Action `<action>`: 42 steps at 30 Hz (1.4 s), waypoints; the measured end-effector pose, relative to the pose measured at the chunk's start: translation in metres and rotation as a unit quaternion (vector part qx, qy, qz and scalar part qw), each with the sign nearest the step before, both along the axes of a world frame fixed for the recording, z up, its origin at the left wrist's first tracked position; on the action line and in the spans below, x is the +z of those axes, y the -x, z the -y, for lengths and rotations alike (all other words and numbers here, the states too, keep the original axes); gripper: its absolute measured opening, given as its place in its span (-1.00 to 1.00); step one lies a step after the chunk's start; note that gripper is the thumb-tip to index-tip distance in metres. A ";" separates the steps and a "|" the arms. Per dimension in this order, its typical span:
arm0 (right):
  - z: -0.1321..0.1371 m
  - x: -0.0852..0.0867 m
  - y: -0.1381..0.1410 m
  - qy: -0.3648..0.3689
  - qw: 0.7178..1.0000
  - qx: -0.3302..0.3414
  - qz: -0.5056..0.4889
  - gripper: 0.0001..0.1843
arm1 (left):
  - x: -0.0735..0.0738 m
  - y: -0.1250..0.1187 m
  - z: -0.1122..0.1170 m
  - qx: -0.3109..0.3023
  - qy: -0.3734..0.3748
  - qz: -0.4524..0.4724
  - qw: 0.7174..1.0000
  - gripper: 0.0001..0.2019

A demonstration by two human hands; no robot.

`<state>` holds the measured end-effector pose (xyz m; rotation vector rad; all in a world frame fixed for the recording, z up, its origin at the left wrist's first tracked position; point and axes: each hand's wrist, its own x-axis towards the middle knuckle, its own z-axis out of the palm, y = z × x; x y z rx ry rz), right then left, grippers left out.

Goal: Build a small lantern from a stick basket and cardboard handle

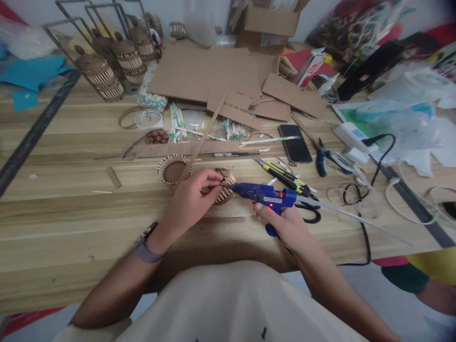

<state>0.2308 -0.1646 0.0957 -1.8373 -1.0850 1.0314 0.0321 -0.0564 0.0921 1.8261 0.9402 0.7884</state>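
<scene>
Left hand (190, 199) was pinched shut on a little round basket (224, 190), thin pale sticks ribbed around a brown cardboard base, held tipped just over the wooden table (71, 213). Right hand (285, 224) was wrapped tight around a blue plastic glue gun (265, 195), nozzle right at the basket's right edge. A matching stick ring (173, 169) sat just left and farther back.

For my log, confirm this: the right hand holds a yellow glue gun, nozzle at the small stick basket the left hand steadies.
Wrong colour: the head view shows the glue gun is blue, not yellow. The rest stands: the right hand holds it, nozzle at the small stick basket the left hand steadies.
</scene>
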 end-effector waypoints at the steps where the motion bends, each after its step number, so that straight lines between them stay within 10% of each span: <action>1: 0.000 0.000 0.000 0.002 1.000 0.000 0.000 -0.59 | 0.000 0.000 0.000 -0.001 -0.004 0.000 1.000 -0.89; 42: 0.001 0.009 0.003 0.010 1.000 0.006 0.020 -0.61 | 0.005 0.002 0.005 0.009 -0.048 -0.049 0.998 -0.90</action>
